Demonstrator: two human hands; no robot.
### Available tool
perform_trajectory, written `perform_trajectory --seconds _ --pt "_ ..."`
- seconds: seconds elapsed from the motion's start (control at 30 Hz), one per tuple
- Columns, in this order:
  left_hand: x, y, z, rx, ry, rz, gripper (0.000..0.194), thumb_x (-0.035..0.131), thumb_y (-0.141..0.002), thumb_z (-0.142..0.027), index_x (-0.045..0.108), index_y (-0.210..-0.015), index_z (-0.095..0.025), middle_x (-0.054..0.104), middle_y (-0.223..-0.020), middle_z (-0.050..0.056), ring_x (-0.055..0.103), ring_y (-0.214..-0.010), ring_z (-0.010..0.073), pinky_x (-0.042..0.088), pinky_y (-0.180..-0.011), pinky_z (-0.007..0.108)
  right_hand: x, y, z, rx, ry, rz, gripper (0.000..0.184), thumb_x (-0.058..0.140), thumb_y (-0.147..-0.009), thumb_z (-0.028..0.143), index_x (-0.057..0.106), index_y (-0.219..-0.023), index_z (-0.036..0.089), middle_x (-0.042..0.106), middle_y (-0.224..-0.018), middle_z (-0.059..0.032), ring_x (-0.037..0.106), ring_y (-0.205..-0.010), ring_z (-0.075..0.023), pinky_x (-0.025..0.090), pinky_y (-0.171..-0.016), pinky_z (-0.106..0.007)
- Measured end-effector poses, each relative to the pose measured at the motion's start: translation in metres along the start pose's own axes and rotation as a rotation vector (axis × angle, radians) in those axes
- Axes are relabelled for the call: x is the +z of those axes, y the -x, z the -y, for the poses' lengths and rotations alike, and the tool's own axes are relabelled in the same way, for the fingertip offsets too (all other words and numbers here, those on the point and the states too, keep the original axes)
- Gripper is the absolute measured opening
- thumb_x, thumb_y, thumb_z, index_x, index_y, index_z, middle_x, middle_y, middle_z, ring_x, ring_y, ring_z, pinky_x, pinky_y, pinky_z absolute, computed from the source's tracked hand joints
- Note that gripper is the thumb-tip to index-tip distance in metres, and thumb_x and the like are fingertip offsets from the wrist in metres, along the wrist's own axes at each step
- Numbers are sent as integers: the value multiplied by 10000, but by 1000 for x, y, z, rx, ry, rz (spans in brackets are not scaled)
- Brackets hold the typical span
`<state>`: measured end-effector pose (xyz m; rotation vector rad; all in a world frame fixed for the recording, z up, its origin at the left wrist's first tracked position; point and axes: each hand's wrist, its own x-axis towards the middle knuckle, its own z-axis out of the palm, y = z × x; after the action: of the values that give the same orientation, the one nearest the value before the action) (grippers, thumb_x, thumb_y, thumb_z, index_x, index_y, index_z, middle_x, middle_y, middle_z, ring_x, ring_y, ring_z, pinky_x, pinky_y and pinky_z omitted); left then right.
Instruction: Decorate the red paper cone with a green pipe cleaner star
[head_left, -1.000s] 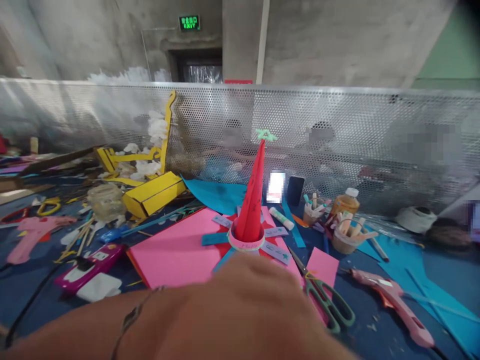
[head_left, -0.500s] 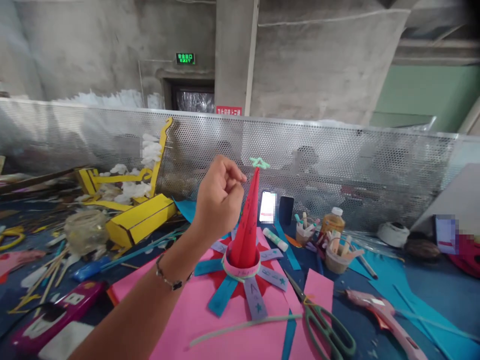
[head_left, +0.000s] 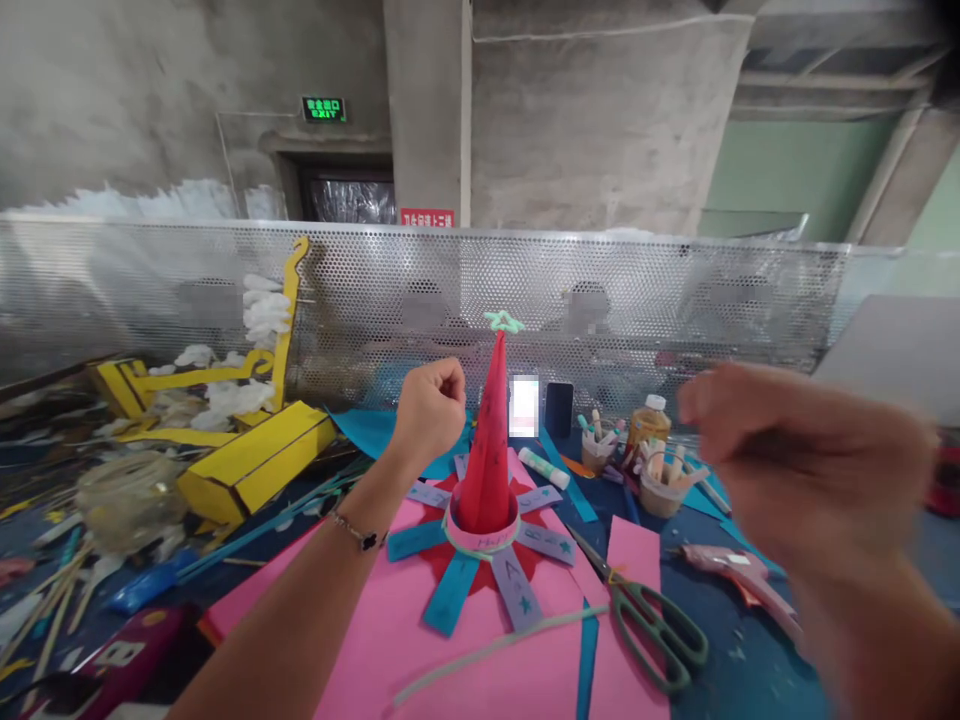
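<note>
A tall red paper cone (head_left: 487,450) stands upright, with a mint-green star (head_left: 504,321) at its tip and a pink band (head_left: 484,540) around its base. Blue and lilac lettered strips, one a lilac strip (head_left: 517,590), fan out over red points on a pink sheet (head_left: 457,665). Just left of the cone and apart from it, my left hand (head_left: 431,410) is curled into a fist, nothing showing in it. On the right my raised right hand (head_left: 810,460), blurred, is also curled closed with no object visible. A pale thin stick (head_left: 499,655) lies in front of the cone.
Green-handled scissors (head_left: 652,625) and a pink glue gun (head_left: 742,570) lie at right. Behind are a glue stick (head_left: 544,468), tubs of pens (head_left: 664,485) and phones. A yellow box (head_left: 255,460) and glass jar (head_left: 124,500) stand left. A perforated metal screen (head_left: 390,300) runs across the back.
An arm that filled the near foreground has drawn back. My left hand rose beside the cone, then lowered slightly and closed tighter. My right hand has come into view, and the view has swung right.
</note>
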<state>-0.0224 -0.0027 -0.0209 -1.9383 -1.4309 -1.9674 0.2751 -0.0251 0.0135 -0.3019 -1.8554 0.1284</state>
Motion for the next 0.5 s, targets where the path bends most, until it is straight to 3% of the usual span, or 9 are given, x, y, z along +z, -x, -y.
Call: perform_trajectory --seconds 0.07,0.13,0.23,0.3,0.4,0.5 --pt "3 0 8 -31 -4 11 218 452 -575 -50 329 -547 -228 399 -518 -44 402 -515 125 269 -502 265 11 -4 -1 -111 -25 81 268 466 -638 -28 534 -581 225 477 -563 40 445 -518 -120 338 -497 -272" --pt "5 -1 16 -69 -20 5 204 467 -600 -54 362 -584 -228 407 -544 -45 417 -534 129 298 -519 267 22 -9 -9 -97 35 253 316 400 -541 -22 581 -638 219 490 -587 46 441 -516 -108 303 -488 -255" --pt "10 -3 23 -130 -43 25 187 527 -668 -69 519 -792 -209 524 -705 -21 532 -676 154 425 -638 288 34 -11 -28 2 311 573 475 423 -538 -37 694 -824 226 555 -644 41 480 -562 -114 311 -535 -248" --pt "13 -2 24 -171 -41 91 294 586 -748 -133 547 -1033 -195 603 -916 31 603 -822 177 492 -741 317 38 -10 -43 46 443 697 472 472 -633 -44 722 -917 239 658 -741 23 544 -637 -132 326 -579 -255" --pt "18 2 18 -224 -46 229 493 719 -795 -333 507 -1220 -199 625 -1135 100 652 -925 223 543 -758 353 43 -10 -61 49 503 742 387 472 -786 -16 732 -946 222 727 -935 -27 620 -818 -169 368 -667 -265" --pt "22 6 9 -238 -137 340 488 762 -787 -467 558 -1136 -194 675 -1085 101 667 -913 259 552 -776 398 46 -12 -68 19 515 704 398 446 -761 -36 727 -911 203 685 -948 -47 609 -877 -184 377 -710 -269"
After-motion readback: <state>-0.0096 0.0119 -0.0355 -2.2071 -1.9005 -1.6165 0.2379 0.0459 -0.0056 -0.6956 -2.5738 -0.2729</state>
